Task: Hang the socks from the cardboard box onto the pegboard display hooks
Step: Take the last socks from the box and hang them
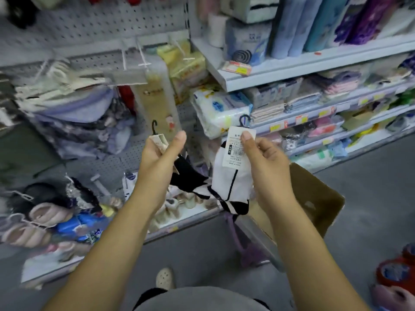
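Note:
My left hand grips the card header of a black sock pair, whose small black hanger hook sticks up above my fingers. My right hand pinches the white label of a white sock pair with black trim, and its hanger hook points up too. Both pairs hang in front of the grey pegboard. White display hooks jut out of the board above my hands. The open cardboard box stands on the floor at the right, behind my right forearm.
Bagged goods and beige sock packs hang on the pegboard. Shelves with towels and tissue packs fill the right side. Slippers lie on the low shelf at left. Red and pink shoes sit on the floor at the right edge.

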Available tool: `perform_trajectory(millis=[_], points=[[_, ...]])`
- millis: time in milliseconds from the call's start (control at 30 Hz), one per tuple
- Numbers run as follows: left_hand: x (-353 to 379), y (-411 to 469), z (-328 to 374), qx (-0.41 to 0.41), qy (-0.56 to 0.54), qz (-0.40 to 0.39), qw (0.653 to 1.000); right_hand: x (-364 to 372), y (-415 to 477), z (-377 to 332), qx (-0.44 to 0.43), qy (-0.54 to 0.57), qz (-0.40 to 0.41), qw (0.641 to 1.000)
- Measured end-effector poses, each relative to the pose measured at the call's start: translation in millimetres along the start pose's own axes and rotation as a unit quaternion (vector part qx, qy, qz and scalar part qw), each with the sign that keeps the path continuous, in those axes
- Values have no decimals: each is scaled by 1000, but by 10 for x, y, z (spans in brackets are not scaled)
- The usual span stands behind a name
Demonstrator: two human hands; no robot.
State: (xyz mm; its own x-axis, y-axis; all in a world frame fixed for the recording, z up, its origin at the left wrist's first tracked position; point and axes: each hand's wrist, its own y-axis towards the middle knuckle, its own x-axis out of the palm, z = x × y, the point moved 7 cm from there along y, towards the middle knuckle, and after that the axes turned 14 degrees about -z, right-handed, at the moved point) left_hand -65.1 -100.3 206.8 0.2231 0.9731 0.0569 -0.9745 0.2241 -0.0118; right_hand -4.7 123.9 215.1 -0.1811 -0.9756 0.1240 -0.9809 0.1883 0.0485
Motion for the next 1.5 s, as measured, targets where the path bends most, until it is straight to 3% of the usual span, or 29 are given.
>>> perform_trajectory(millis=[133,300,500,633,733,933,1300,1500], points=[[-802,54,254,42,-66,62,995,543,273,-134,-7,-39,-36,999],[-1515,113,463,36,-74,38,996,1239,583,-199,-1,-83,-46,996],[-1601,250,630,24,-136,-59,989,2302,674,-284,-55,-57,-80,994],[-1688,337,733,8,-218,-56,974,2944,662,-268,-68,-48,-186,979],[-1844,401,853,-5,-280,-81,957,3092,748,-334,-92,-55,-227,968],[-2023,456,995,8,-267,-136,954,3239,954,-453,-124,-57,-196,971],[-2539,719,1450,67,-167,-82,980,3506,1267,-696,-111,5,-234,966],[-2779,913,1687,104,-168,-37,980,3600,1527,-915,-123,-8,-241,963]])
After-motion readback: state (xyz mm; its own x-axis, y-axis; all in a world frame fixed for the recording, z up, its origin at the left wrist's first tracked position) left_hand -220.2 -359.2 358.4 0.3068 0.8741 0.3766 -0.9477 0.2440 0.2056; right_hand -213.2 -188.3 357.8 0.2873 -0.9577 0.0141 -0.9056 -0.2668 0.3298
